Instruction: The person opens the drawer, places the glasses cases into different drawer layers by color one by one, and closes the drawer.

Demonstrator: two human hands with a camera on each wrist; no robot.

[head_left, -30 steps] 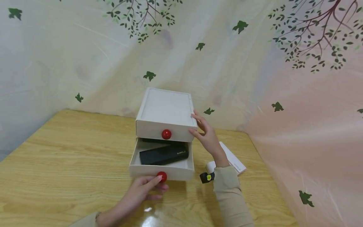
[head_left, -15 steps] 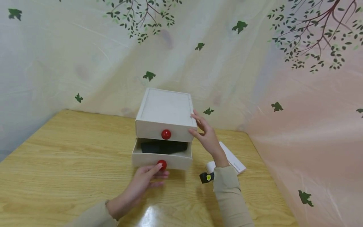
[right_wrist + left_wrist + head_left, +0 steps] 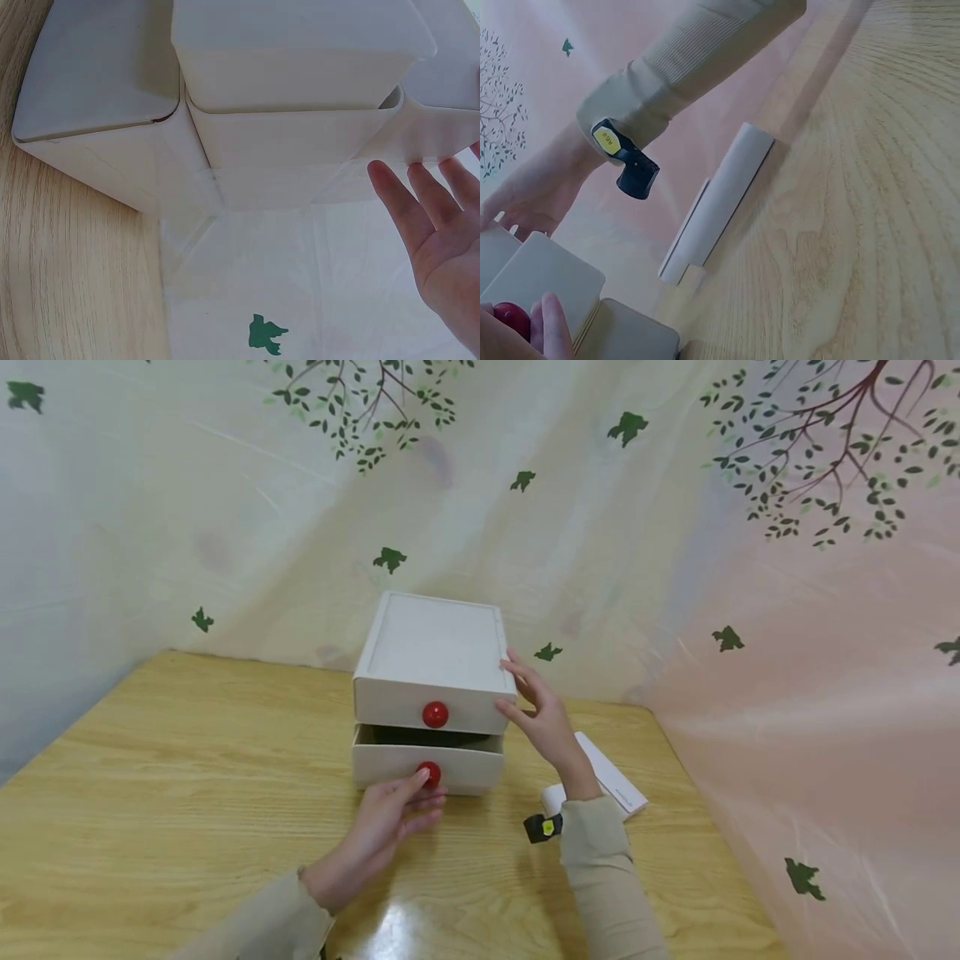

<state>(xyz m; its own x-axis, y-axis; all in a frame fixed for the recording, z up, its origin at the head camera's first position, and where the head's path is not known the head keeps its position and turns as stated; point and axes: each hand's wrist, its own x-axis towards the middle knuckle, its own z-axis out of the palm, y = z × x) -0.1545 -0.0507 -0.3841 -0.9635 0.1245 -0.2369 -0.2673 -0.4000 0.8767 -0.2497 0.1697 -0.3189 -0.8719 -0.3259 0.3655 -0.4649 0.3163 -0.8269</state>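
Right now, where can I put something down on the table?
Left of the white drawers, back to the leafy sheet, the table is bare. It's crowded in front, by the left hand on the lower red knob, and at right, around the right arm and slim white object.

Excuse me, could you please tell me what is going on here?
Someone is handling a white cabinet on a wooden table. The left hand pinches the red knob of a drawer, which stands slightly open; its inside is too dark to make out. The right hand touches the cabinet near its top right edge. A white object lies on the table to the right.
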